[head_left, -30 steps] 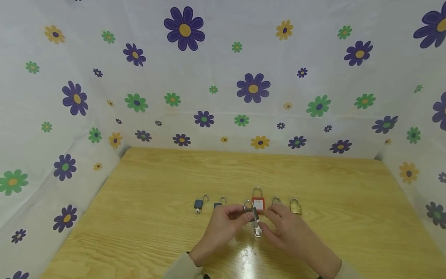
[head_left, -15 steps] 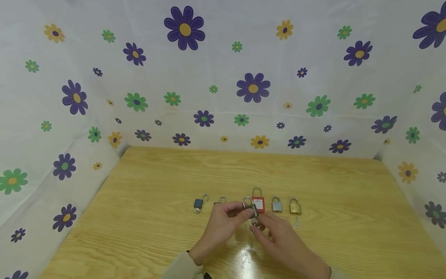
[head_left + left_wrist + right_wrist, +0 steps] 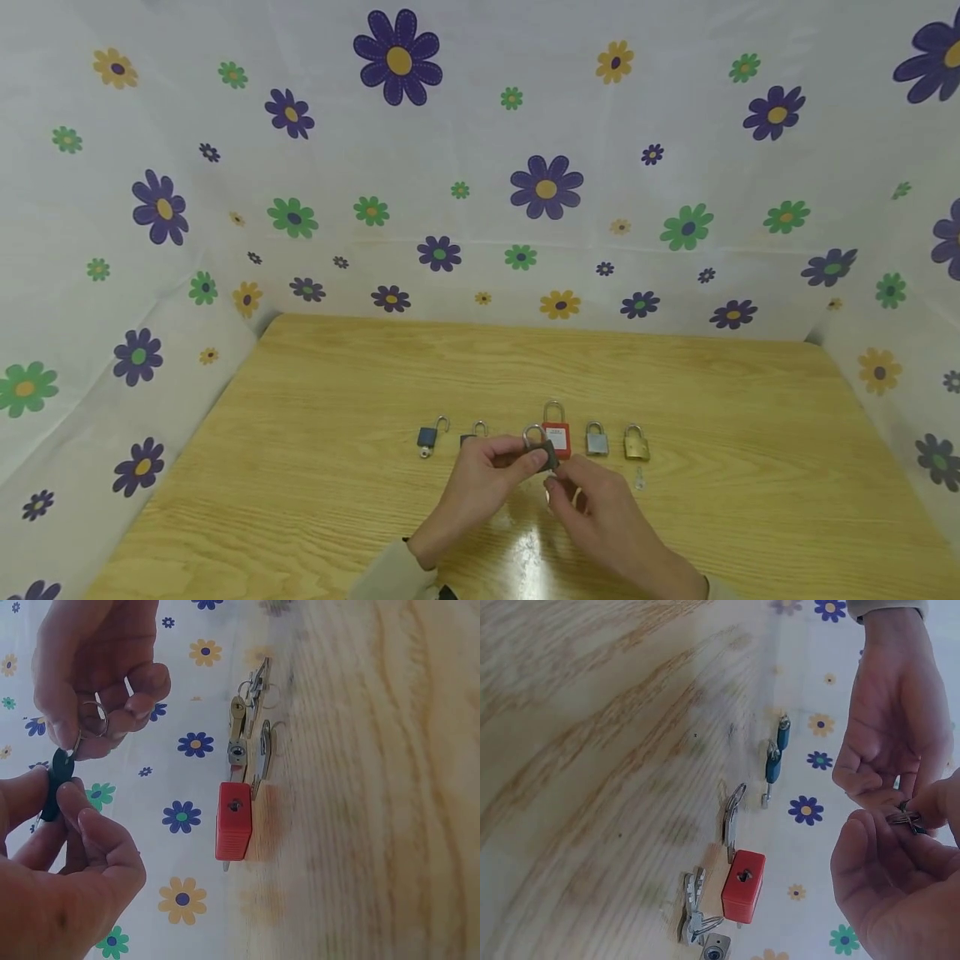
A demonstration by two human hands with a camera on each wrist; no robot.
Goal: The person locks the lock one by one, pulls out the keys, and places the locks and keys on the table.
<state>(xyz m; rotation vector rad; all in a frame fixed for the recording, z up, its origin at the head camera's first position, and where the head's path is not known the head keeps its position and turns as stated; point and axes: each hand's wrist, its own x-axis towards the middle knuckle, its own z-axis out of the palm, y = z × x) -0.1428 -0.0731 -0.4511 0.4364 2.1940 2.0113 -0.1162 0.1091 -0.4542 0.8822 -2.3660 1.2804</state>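
My left hand (image 3: 483, 487) pinches a dark padlock (image 3: 547, 457) between thumb and fingers, its silver shackle pointing up and away. Just to the right, my right hand (image 3: 603, 508) pinches a key at the padlock's lower edge. From that key hangs a metal ring (image 3: 103, 721), plain in the left wrist view against the right hand's fingers. How deep the key sits in the lock cannot be seen. Behind the held padlock stands a red padlock (image 3: 558, 440) with a white label. A blue padlock (image 3: 468, 439) is partly covered by my left hand.
Another blue padlock (image 3: 427, 438) with a swung-out shackle lies at the row's left. A silver padlock (image 3: 597, 443) and a brass padlock (image 3: 637, 447) lie to the right, with a key (image 3: 639, 478) before the brass one. Flowered cloth (image 3: 465, 142) surrounds the wooden table (image 3: 337, 392).
My right hand has moved in from beside the hanging key and ring and now pinches them below the padlock. It no longer covers the silver padlock. My left hand has kept its place.
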